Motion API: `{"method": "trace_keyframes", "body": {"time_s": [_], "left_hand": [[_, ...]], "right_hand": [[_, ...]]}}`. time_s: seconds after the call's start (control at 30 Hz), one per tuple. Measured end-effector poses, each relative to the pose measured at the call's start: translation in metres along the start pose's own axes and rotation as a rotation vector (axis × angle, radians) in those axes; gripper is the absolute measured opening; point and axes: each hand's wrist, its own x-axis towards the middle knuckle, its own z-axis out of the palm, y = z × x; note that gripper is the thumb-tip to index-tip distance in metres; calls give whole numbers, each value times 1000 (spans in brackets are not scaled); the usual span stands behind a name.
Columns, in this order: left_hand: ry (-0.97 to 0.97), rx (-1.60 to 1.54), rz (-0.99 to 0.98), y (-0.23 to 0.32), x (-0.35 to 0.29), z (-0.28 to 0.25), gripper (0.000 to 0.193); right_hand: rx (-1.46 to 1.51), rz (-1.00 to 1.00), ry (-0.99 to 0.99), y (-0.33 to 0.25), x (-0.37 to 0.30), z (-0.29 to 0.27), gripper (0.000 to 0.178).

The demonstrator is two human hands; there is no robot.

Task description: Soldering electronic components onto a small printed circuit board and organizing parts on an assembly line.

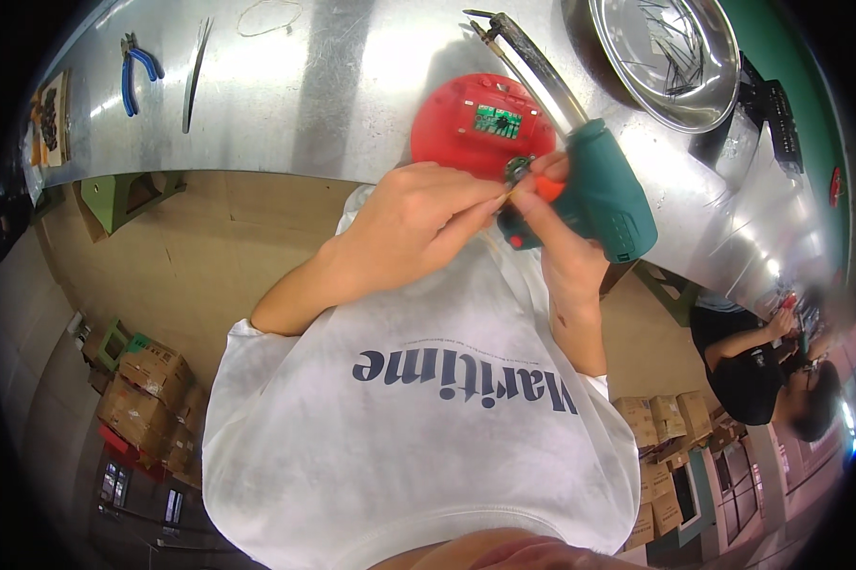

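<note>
- Hands, two: your left hand (418,214) is narrow, thumb and fingertips pinched together; whether anything lies between them is too small to tell.
- Your right hand (572,255) is wrapped about the handle of one green soldering gun (620,195), its thumb and forefinger near your left fingertips.
- The soldering gun is raised at the near edge of the metal table (257,104), its body to the right of your fingers, its metal barrel slanting up and leftward to the tip. One orange trigger (548,188) shows beside your right thumb.
- One small round green part (517,170) sits just beyond your fingertips; its kind cannot be made out.
- One red disc-shaped housing (437,123) lies on the table beyond your hands, with one green circuit board (497,121) at its middle.
- One round steel bowl (722,106) stands at the far right, holding thin dark strips too tangled to count.
- Hand tools lying on the left of the table, two: one pair of blue-handled cutters (129,81) and one pair of tweezers (196,76), near each other and apart.
- One loop of thin wire (268,17) lies near the far edge.
- One co-worker in a dark top (746,380) is at the right, well apart from you.
- Cardboard boxes (148,404) are stacked on both sides behind you; overlap prevents a full count.
</note>
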Motion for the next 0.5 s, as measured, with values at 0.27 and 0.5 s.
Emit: {"method": "trace_keyframes", "body": {"time_s": [0.27,0.5], "left_hand": [[5,-157,-111,5,-2,5,14],[-43,-86,-165,7,1,5,16]], "right_hand": [[-94,-84,-8,3,1,0,33],[150,68,15,-2,0,3,34]]}}
